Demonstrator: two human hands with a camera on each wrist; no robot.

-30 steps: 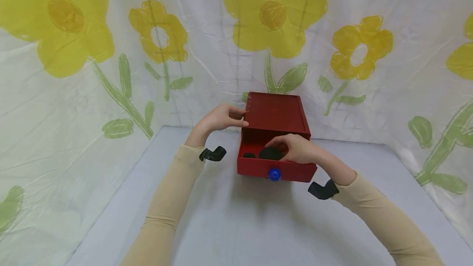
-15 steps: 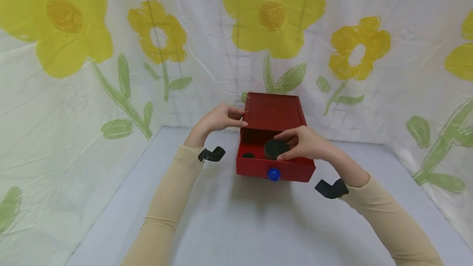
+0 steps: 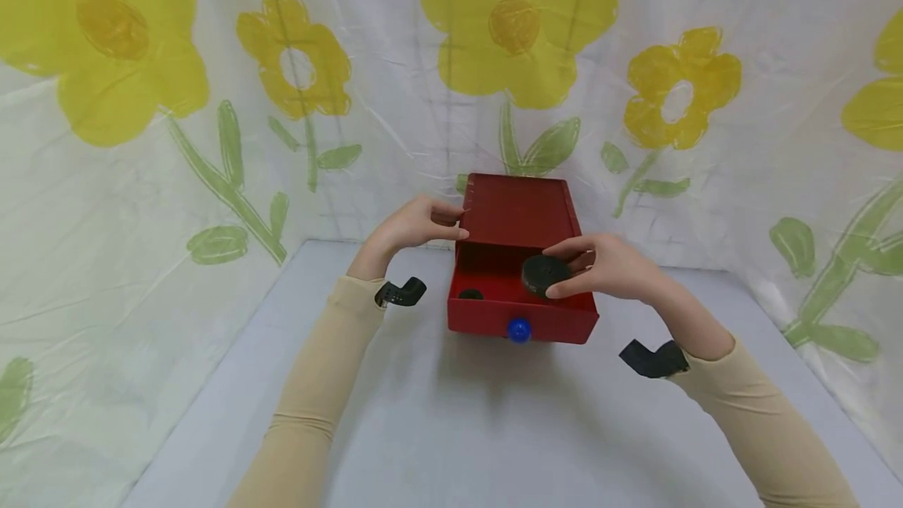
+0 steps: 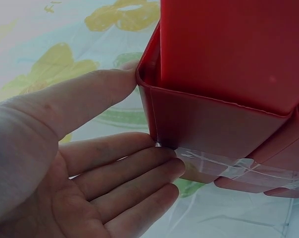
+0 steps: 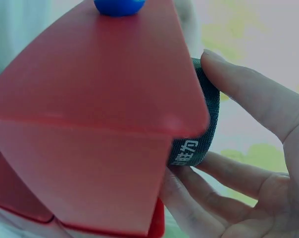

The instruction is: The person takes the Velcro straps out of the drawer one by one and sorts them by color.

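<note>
A red drawer box (image 3: 520, 210) stands against the back curtain, its drawer (image 3: 487, 317) pulled out toward me. My right hand (image 3: 621, 266) pinches a thick dark roll of tape (image 3: 539, 276) between thumb and fingers, just above the drawer's right part. White lettering shows on the woven edge of the roll in the right wrist view. A smaller dark round piece (image 3: 470, 294) lies inside the drawer at the left. My left hand (image 3: 415, 226) touches the box's left side with thumb and fingertips; its fingers (image 4: 124, 171) are nearly straight in the left wrist view.
A round blue knob (image 3: 518, 330) sticks out from the drawer front. The box rests on a pale table (image 3: 466, 429). A white curtain with yellow flowers (image 3: 513, 26) closes off the back and sides. Clear sticky tape (image 4: 228, 166) runs along the box in the left wrist view.
My right hand has lifted the roll of tape up from the drawer floor and carried it to the right. The left hand stays against the box.
</note>
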